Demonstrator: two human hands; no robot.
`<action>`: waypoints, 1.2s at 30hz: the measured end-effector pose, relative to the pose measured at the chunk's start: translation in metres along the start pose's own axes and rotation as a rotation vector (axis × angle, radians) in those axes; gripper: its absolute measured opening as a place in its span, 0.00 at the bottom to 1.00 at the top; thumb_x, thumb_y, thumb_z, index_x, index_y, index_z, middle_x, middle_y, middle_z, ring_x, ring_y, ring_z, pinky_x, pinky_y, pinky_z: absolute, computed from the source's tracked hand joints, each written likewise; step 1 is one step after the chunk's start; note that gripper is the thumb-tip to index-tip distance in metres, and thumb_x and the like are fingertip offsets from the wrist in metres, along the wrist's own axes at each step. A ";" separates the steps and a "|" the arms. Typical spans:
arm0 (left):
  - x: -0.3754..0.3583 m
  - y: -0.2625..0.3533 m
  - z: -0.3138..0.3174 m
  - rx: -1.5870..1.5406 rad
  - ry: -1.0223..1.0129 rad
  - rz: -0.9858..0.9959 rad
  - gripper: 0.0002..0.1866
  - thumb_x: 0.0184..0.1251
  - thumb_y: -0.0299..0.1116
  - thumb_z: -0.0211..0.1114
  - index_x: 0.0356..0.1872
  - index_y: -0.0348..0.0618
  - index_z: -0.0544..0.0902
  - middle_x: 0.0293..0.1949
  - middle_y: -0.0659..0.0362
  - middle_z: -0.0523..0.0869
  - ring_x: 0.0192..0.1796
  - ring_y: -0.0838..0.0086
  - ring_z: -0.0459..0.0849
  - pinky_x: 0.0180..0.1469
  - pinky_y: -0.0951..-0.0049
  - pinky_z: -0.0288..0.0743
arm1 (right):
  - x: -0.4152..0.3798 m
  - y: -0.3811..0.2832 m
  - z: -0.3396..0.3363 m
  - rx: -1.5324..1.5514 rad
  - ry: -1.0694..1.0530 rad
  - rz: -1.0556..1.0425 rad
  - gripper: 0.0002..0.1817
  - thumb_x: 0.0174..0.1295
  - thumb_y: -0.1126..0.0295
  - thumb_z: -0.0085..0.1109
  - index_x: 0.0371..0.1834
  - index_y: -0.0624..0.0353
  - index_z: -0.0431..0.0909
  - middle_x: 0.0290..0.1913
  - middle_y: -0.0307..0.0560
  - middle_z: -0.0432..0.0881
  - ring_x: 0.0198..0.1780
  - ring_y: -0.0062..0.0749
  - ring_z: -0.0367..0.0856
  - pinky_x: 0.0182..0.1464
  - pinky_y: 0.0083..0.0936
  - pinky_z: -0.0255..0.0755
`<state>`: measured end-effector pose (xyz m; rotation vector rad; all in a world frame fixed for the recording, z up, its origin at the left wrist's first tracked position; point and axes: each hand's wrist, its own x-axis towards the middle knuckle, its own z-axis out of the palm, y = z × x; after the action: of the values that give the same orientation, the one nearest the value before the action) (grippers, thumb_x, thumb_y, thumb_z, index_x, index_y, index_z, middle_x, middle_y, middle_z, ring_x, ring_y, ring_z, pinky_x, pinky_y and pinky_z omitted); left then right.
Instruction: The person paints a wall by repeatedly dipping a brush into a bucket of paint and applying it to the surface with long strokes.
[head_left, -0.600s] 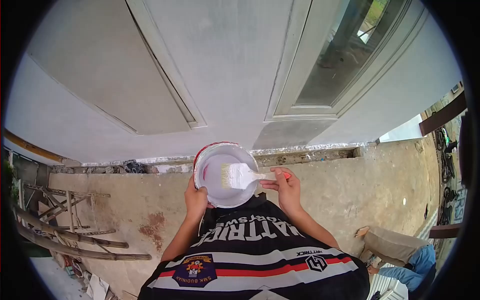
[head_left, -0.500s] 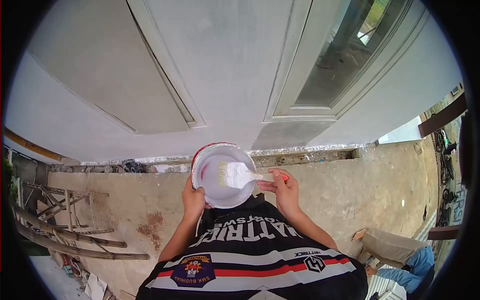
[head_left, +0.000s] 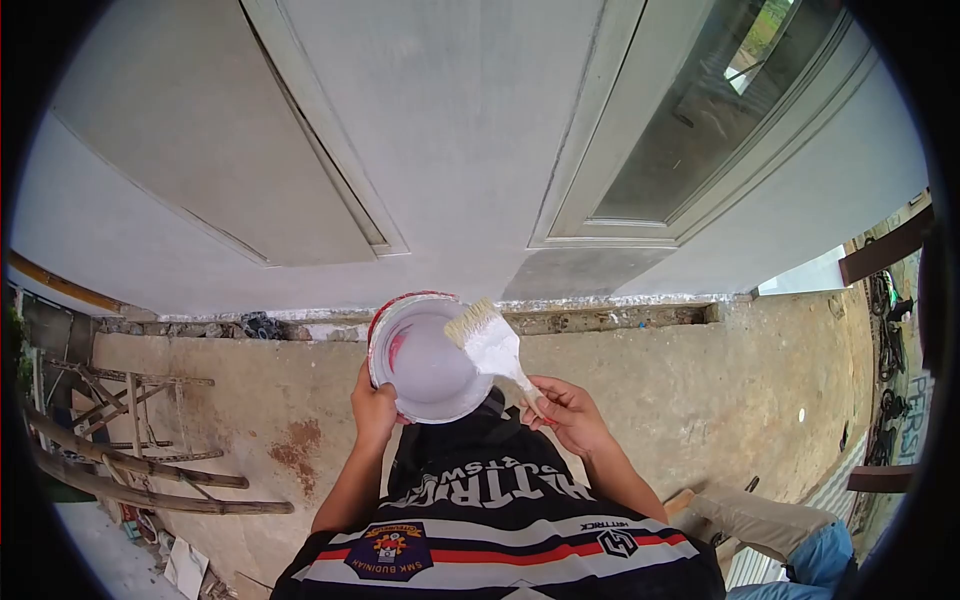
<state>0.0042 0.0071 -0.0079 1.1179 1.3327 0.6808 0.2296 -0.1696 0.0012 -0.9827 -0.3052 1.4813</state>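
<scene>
My left hand [head_left: 374,404] is closed on the near left rim of a paint bucket [head_left: 378,350] with a red and white edge. Whitish paint [head_left: 432,362] lies inside it, with a red patch on the inner wall. In my right hand [head_left: 566,412] is a wide paintbrush [head_left: 492,348], gripped by its handle. White paint coats the brush, and its pale bristles point up and left over the bucket's right rim.
Ahead stands a whitish wall [head_left: 460,150] with a door [head_left: 210,130] at left and a glazed window [head_left: 690,130] at right. A bamboo frame [head_left: 140,470] is at left on the concrete floor [head_left: 680,370]. Another person's legs [head_left: 770,520] show at lower right.
My right hand has lifted the brush from inside the bucket to its right rim, turning the bristles upward. The bucket and my left hand have shifted slightly left.
</scene>
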 end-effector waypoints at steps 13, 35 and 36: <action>0.052 -0.045 0.024 -0.022 0.000 -0.175 0.34 0.43 0.20 0.45 0.61 0.41 0.62 0.43 0.50 0.77 0.29 0.63 0.82 0.13 0.72 0.78 | 0.042 0.024 -0.061 0.060 0.056 0.123 0.11 0.62 0.72 0.49 0.46 0.63 0.70 0.33 0.37 0.72 0.27 0.17 0.67 0.28 0.15 0.61; 0.091 -0.263 0.042 0.013 0.025 -0.466 0.38 0.40 0.23 0.53 0.62 0.34 0.60 0.58 0.50 0.68 0.59 0.61 0.67 0.62 0.68 0.58 | 0.363 0.209 -0.315 -0.529 0.780 -0.444 0.10 0.66 0.66 0.47 0.38 0.63 0.67 0.24 0.36 0.69 0.26 0.16 0.65 0.29 0.15 0.62; 0.093 -0.263 0.044 0.043 0.038 -0.483 0.37 0.40 0.23 0.52 0.62 0.33 0.60 0.57 0.50 0.69 0.59 0.62 0.67 0.62 0.69 0.58 | 0.365 0.215 -0.318 -0.514 0.787 -0.432 0.10 0.66 0.66 0.47 0.38 0.63 0.67 0.24 0.36 0.69 0.26 0.16 0.65 0.29 0.15 0.62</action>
<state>0.0087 -0.0157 -0.2894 0.7736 1.5806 0.3188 0.3594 0.0073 -0.4812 -1.7007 -0.2958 0.5498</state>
